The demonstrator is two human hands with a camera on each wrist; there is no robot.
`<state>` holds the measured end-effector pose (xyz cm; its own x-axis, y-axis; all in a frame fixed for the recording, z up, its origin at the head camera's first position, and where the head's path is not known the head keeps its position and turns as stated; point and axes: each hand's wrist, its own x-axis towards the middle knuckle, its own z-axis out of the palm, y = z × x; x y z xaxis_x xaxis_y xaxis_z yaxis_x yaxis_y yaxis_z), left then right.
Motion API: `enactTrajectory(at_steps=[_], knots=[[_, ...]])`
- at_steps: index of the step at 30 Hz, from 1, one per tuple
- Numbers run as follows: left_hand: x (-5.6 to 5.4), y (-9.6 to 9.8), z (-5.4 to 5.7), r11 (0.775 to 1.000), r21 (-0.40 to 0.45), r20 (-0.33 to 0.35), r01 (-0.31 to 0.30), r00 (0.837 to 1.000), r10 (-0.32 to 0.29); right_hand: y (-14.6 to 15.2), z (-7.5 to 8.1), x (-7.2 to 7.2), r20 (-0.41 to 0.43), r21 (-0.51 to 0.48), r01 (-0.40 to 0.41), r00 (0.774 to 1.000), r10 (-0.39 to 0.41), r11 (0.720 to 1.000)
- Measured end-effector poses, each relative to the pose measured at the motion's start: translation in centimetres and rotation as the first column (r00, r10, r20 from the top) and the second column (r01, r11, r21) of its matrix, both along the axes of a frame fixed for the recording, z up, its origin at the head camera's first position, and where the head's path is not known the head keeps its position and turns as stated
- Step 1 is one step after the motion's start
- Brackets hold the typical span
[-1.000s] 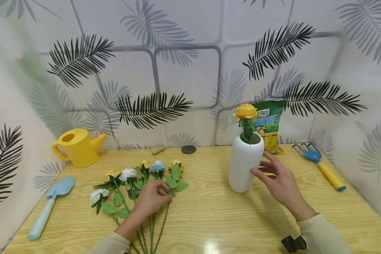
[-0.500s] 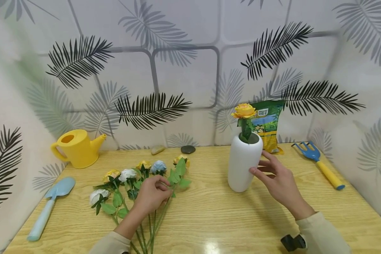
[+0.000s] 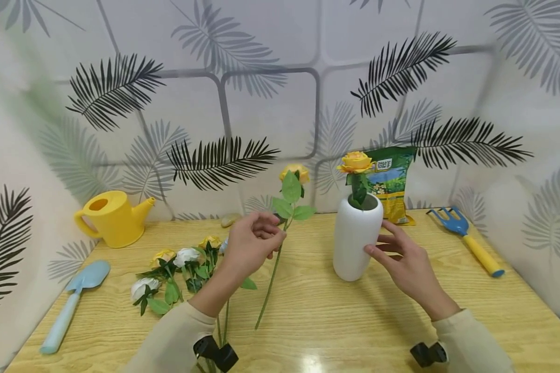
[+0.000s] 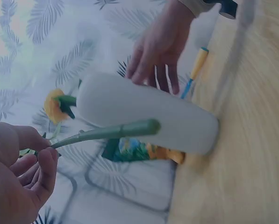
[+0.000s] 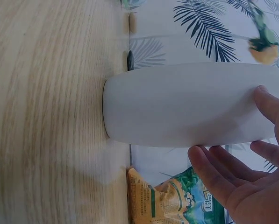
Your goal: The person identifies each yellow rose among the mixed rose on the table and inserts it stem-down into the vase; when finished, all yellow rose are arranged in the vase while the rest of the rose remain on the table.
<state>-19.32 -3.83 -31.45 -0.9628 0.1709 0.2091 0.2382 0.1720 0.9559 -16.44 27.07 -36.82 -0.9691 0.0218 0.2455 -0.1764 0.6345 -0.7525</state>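
Note:
My left hand (image 3: pixel 252 243) pinches the green stem of a yellow rose (image 3: pixel 300 172) between thumb and fingers, holding it upright above the table. In the left wrist view the cut end of the stem (image 4: pixel 125 130) points toward the vase. My right hand (image 3: pixel 408 269) holds the side of a tall white vase (image 3: pixel 356 241), thumb at the front and fingers round the far side. The vase stands on the table with another yellow rose (image 3: pixel 356 162) in its mouth. Several white, yellow and blue roses (image 3: pixel 186 257) lie at the left, partly hidden by my left forearm.
A yellow watering can (image 3: pixel 116 220) stands at the back left, with a light blue trowel (image 3: pixel 77 305) before it. A green and yellow bag (image 3: pixel 392 186) leans behind the vase. A hand fork (image 3: pixel 469 241) lies at the right. A pale stone (image 3: pixel 229 220) sits near the wall.
My left hand has lifted the yellow rose off the pile and carried it up and to the right, toward the vase. The right hand stays on the vase.

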Motion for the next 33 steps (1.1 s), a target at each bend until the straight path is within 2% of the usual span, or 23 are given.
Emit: enactTrajectory(at_steps=[6, 15, 24, 28, 33], knots=[[-0.7, 2.8, 3.0, 0.996, 0.058, -0.115, 0.065, 0.992, -0.058, -0.1, 0.0, -0.1, -0.007, -0.008, -0.008, 1.0, 0.008, 1.0], [-1.6, 6.4, 6.4, 0.987, 0.088, -0.265, 0.137, 0.958, -0.11, 0.0, 0.1, 0.0, 0.005, -0.015, -0.009, 1.0, 0.01, 1.0], [-2.4, 9.4, 8.5, 0.981, 0.092, -0.389, 0.169, 0.913, -0.121, 0.1, 0.0, -0.1, -0.012, -0.024, -0.014, 1.0, 0.013, 1.0], [-2.7, 10.3, 9.1, 0.98, 0.102, -0.405, 0.169, 0.907, -0.114, 0.2, -0.1, -0.2, -0.001, -0.03, -0.015, 1.0, 0.015, 0.999], [-3.5, 11.3, 9.7, 0.978, 0.129, -0.402, 0.163, 0.91, -0.098, 0.2, -0.1, -0.1, 0.008, -0.028, -0.012, 1.0, 0.012, 1.0]])
